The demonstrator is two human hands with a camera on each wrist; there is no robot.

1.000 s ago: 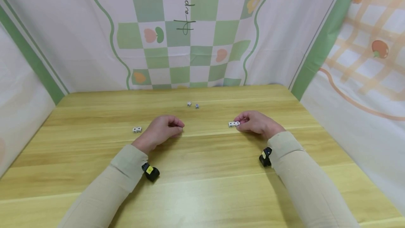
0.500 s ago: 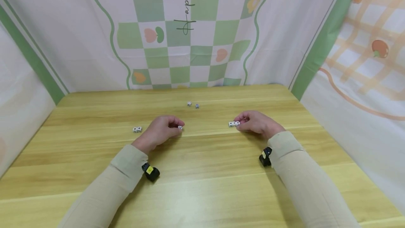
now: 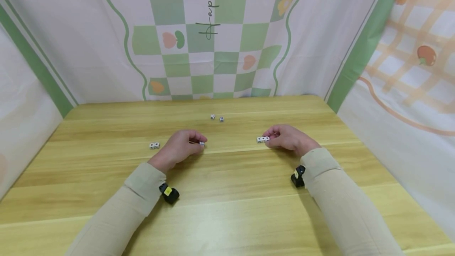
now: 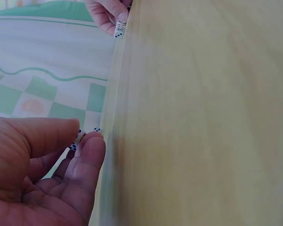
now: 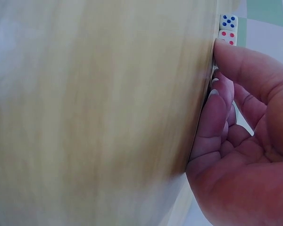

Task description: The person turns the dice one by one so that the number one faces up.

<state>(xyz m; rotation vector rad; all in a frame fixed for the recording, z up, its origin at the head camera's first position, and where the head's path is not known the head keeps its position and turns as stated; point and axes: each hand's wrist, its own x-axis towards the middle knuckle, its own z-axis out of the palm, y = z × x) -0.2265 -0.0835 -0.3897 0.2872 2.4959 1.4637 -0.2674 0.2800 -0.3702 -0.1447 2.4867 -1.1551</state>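
We find the fingers point(image 4: 92, 157) of the left hand point(image 3: 177, 147) closed to a narrow pinch, with a single die point(image 3: 202, 144) held between them and the thumb point(image 4: 49, 134); we cannot tell whether that die touches the worktop point(image 3: 227, 185). The right hand point(image 3: 289, 139) is likewise drawn in, thumb and fingertips closed on the right-hand end of a row of three dice point(image 3: 261, 139), set side by side and touching. In the right wrist view we record a blue five and, partly covered by the thumb, red pips on the neighbouring face. Just to the left of the left hand we note a pair of dice point(image 3: 154, 145), side by side, each with one large dark pip uppermost. Beyond the hands, and between them, lie a far left die point(image 3: 212, 117) and a far right die point(image 3: 221, 119), near each other but apart. Both forearms are in beige sleeves point(image 3: 110, 212), with a black camera point(image 3: 170, 193) at each wrist. Behind the wood-grain worktop hangs a green-and-white checked cloth point(image 3: 202, 62) lettered "Happy".
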